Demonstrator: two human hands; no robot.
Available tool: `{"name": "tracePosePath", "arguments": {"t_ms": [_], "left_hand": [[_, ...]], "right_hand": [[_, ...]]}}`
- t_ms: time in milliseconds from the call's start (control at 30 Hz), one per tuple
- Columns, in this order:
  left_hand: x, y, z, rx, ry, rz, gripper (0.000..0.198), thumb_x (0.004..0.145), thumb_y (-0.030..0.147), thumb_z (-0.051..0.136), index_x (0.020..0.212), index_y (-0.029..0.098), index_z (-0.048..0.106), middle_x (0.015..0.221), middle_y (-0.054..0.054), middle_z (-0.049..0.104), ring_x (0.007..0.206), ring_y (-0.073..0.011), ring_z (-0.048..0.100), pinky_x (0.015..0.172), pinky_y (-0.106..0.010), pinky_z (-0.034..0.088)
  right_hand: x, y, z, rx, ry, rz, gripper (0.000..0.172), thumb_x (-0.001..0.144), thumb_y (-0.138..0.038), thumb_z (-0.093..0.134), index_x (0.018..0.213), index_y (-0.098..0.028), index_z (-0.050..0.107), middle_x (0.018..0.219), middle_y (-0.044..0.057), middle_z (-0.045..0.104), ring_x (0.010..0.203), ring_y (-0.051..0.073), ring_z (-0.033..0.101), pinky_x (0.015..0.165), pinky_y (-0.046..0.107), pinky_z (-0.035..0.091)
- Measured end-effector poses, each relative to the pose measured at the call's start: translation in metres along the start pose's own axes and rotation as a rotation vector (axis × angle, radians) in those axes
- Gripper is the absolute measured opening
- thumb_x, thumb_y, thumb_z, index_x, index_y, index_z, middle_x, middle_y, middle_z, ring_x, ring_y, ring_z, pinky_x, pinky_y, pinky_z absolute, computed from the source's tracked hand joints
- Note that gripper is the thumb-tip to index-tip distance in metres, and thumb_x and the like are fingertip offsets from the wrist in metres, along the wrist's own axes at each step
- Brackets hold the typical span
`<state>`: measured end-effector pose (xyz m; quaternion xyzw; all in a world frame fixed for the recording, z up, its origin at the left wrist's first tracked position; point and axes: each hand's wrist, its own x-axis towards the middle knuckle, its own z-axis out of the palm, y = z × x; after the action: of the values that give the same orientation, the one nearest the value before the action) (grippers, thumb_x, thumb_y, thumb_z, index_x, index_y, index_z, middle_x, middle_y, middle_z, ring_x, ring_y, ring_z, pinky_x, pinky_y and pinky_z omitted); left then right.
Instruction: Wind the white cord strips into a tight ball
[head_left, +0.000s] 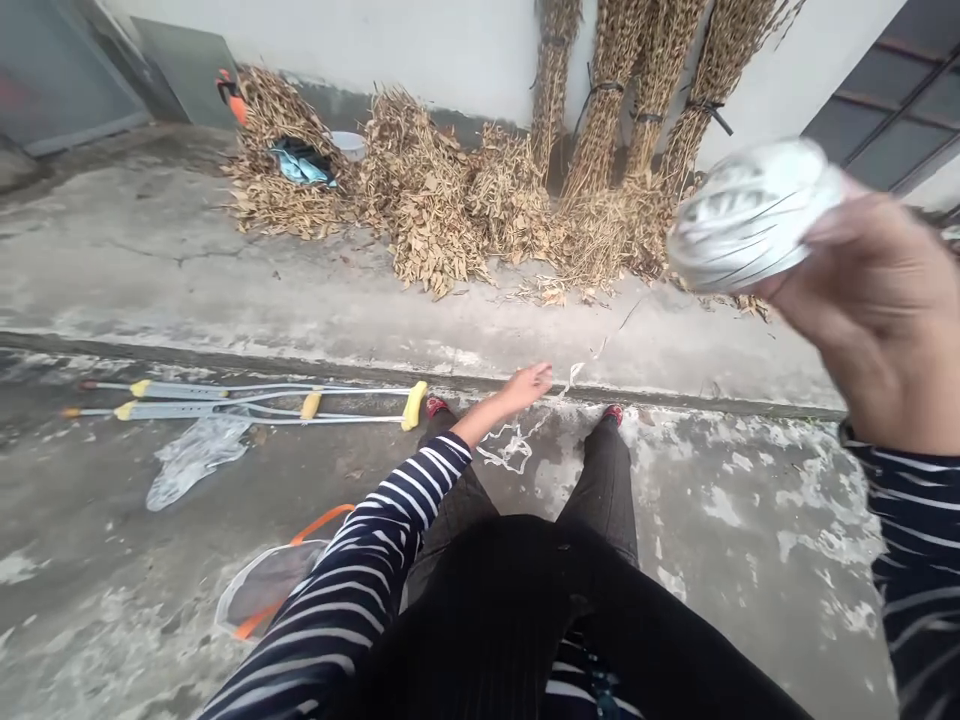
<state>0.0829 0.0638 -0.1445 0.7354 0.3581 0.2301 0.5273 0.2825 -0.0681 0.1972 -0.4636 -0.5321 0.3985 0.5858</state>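
Ball (757, 215) of white strip is raised at my right, clamped in my right hand (874, 275). My left hand (525, 387) is low and well apart from it, stretched out beside the strand (575, 373); I cannot tell whether it grips. Loose loops (510, 445) lie on the ground (720, 600) between my 2 legs (606, 480). I judge that a light, even pull suits this thin strand, with the loops lifted clear of snags. To the left lie 2 crutches (311, 403); ahead, dry stalks (431, 190) are heaped near the wall (412, 40).
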Motion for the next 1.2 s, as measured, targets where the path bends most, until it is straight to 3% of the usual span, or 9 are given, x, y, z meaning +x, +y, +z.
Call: {"name": "tracePosePath", "arguments": {"t_ms": [100,200,267,333,500,667,800,900,1200], "left_hand": [[-0.002,0.051,0.017,-0.062,0.033,0.189,0.056,0.088,0.034,0.068,0.141,0.021,0.058,0.137,-0.010,0.066,0.127,-0.0219,0.062,0.113,-0.035,0.044],[-0.009,0.076,0.040,0.033,0.071,0.285,0.031,0.087,0.035,0.070,0.116,0.023,0.073,0.122,-0.004,0.075,0.120,-0.0216,0.065,0.125,-0.041,0.028],[-0.011,0.076,0.054,0.047,0.075,0.270,0.018,0.087,0.032,0.071,0.101,0.022,0.076,0.108,-0.002,0.078,0.108,-0.0200,0.069,0.127,-0.043,0.022],[-0.007,0.071,0.062,-0.034,0.105,0.200,0.016,0.086,0.029,0.071,0.098,0.020,0.075,0.102,-0.003,0.078,0.101,-0.0197,0.070,0.119,-0.041,0.034],[0.016,0.064,0.054,-0.343,0.238,0.069,0.017,0.083,0.028,0.073,0.092,0.014,0.071,0.088,-0.006,0.076,0.084,-0.0169,0.068,0.087,-0.029,0.049],[0.024,0.067,0.051,-0.479,0.074,0.014,0.036,0.076,0.032,0.080,0.105,0.013,0.069,0.066,0.001,0.070,0.065,-0.0126,0.062,0.074,-0.025,0.046],[0.014,0.061,0.059,-0.390,-0.078,0.032,0.025,0.076,0.037,0.077,0.080,0.012,0.073,0.080,-0.005,0.075,0.081,-0.0170,0.069,0.083,-0.027,0.049],[0.008,0.048,0.051,-0.338,-0.085,0.061,0.032,0.083,0.043,0.067,0.070,0.014,0.071,0.099,-0.009,0.078,0.102,-0.0203,0.069,0.096,-0.029,0.048],[-0.007,0.008,-0.021,-0.057,-0.074,-0.086,0.033,0.087,0.039,0.049,0.083,0.018,0.075,0.101,-0.006,0.078,0.111,-0.0238,0.067,0.107,-0.037,0.045]], "right_hand": [[0.003,0.034,0.012,0.041,0.020,0.120,0.049,0.056,-0.013,0.075,0.104,-0.019,0.072,0.109,0.004,0.072,0.109,0.028,0.066,0.093,0.049,0.060],[0.009,0.049,0.016,0.068,-0.013,0.137,0.046,0.059,-0.020,0.077,0.104,-0.022,0.069,0.112,0.004,0.072,0.116,0.031,0.064,0.097,0.056,0.058],[0.011,0.048,0.018,0.070,-0.033,0.092,0.045,0.059,-0.024,0.080,0.102,-0.025,0.068,0.116,0.003,0.072,0.121,0.033,0.063,0.097,0.057,0.059],[0.010,0.043,0.021,0.061,-0.021,0.063,0.045,0.059,-0.028,0.081,0.101,-0.027,0.068,0.118,0.002,0.072,0.123,0.036,0.061,0.094,0.056,0.061],[0.000,0.032,0.030,0.079,0.002,0.056,0.055,0.058,-0.028,0.082,0.110,-0.034,0.067,0.118,-0.002,0.074,0.127,0.036,0.059,0.096,0.056,0.061],[-0.004,0.026,0.034,0.096,-0.017,0.033,0.059,0.058,-0.027,0.081,0.114,-0.035,0.065,0.119,-0.002,0.072,0.131,0.039,0.057,0.100,0.058,0.059],[-0.002,0.022,0.038,0.129,0.000,-0.006,0.054,0.060,-0.024,0.076,0.113,-0.027,0.065,0.120,0.001,0.072,0.132,0.039,0.054,0.110,0.064,0.052],[0.000,0.017,0.032,0.135,-0.002,-0.014,0.048,0.059,-0.022,0.072,0.107,-0.023,0.066,0.120,0.002,0.072,0.128,0.038,0.057,0.109,0.066,0.051],[-0.002,0.024,-0.016,0.077,0.046,-0.030,0.039,0.057,-0.023,0.061,0.094,-0.027,0.073,0.100,-0.007,0.077,0.116,0.027,0.067,0.085,0.042,0.058]]}}
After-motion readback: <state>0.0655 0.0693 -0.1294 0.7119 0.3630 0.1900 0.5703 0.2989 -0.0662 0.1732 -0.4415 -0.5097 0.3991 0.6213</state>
